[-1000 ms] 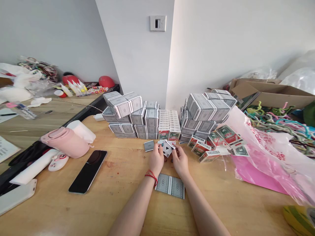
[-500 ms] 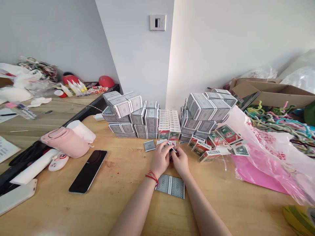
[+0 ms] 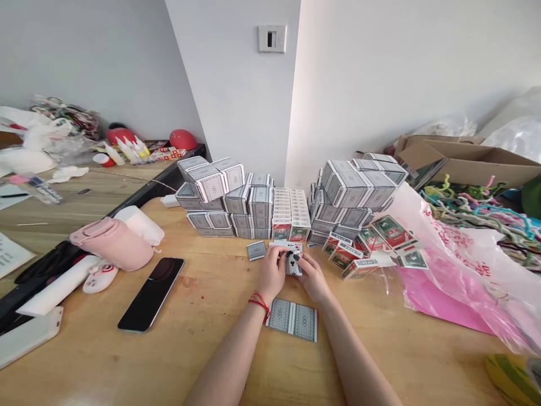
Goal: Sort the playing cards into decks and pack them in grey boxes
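Between my two hands are playing cards (image 3: 293, 265), with a black-suited face showing toward me. My left hand (image 3: 274, 272) is closed on them from the left, its thumb at their top edge. From the right, my right hand (image 3: 311, 276) pinches the same cards; how many there are I cannot tell. Just behind lie face-up cards (image 3: 285, 245), partly hidden by my fingers. A face-down card (image 3: 256, 250) rests to the left of my left hand. Two grey-patterned card backs (image 3: 291, 319) lie side by side on the table between my forearms.
Stacks of grey-patterned blocks (image 3: 211, 192) rise at the back left, with more blocks (image 3: 359, 192) at the back right. Card boxes (image 3: 291, 214) stand between them; loose boxes (image 3: 359, 248) lie at right beside a pink plastic bag (image 3: 448, 293). A phone (image 3: 152, 294) lies left.
My hands have drawn slightly apart and turned the cards, so a black-suited face now shows between them. The face-up cards behind are more visible. The other objects keep their places.
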{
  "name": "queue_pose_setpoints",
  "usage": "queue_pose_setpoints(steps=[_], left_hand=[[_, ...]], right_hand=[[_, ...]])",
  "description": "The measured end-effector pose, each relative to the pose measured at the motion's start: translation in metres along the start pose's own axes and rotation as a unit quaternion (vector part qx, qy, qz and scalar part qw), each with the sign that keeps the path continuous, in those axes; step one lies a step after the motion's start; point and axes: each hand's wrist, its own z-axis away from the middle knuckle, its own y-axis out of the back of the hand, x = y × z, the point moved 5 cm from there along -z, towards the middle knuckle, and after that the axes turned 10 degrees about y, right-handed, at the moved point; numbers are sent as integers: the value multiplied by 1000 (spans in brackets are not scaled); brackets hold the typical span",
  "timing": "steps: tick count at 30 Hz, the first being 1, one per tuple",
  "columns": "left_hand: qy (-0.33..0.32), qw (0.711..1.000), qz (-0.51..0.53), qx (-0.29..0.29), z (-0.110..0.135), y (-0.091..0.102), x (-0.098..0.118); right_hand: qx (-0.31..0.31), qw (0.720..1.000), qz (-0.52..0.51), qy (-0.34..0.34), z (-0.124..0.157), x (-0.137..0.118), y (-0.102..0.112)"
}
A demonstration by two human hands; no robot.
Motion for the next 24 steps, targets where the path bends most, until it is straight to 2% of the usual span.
queue_pose_setpoints(steps=[7,13,19,24], left_hand=[[12,1000,10,2,1,0,-2],[-62,998,1,-2,3,0,8],[-48,999,-12,8,3,1,3],[-46,998,-27,34,4,3,3]], right_hand=[[-53,994,-80,-50,3,2,-8],[-43,990,-110,-77,1,10,-6],[-22,988,-128,-85,0,14,-7],[-3,990,-122,-64,-1,13,-8]])
